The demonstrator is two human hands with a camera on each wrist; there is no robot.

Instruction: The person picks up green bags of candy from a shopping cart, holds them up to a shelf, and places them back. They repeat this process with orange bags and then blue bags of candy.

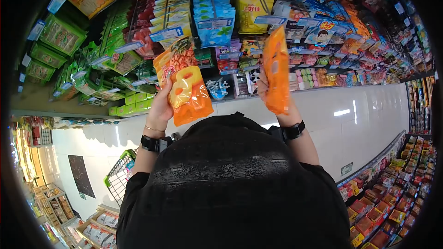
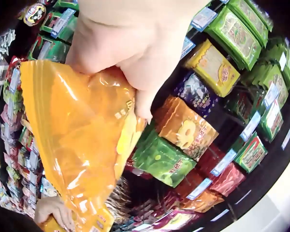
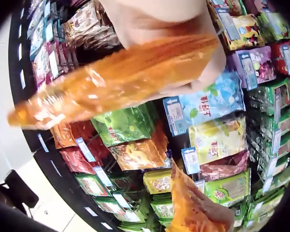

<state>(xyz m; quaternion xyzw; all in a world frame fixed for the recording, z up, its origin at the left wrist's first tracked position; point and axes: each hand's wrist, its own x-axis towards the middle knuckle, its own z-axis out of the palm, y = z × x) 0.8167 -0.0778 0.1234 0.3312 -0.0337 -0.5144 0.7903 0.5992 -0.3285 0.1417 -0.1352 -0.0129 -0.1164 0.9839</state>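
- The left hand [image 1: 159,106] is raised at about 11 o'clock from the person's head in the head view, fingers and thumb clamped on the lower edge of a pineapple bag [image 1: 187,87]
- The pineapple bag is an orange pouch printed with a pineapple and yellow rings; it is held up flat, facing the camera, in front of the rack of hanging snacks [image 1: 217,18]
- In the left wrist view the thumb lies over the bag's orange film [image 2: 82,140], and the left hand [image 2: 135,53] fills the frame at 12 o'clock
- The right hand [image 1: 264,90] is up at about 1 o'clock, closed round a plain orange bag [image 1: 277,76] that stands on end and is turned edge-on
- In the right wrist view this plain orange bag [image 3: 116,87] runs slantwise from 2 to 8 o'clock below the right hand [image 3: 159,24]
- The two bags are near each other but apart
- Blue pouches [image 1: 214,14] hang at 12 o'clock, green pouches [image 1: 115,60] at 10 o'clock, a yellow pouch [image 1: 251,7] beside the blue ones
- A black strap [image 1: 294,130] sits on each wrist
- A shopping cart [image 1: 121,175] with a green rim stands at 8 o'clock on the white floor [image 1: 360,120]
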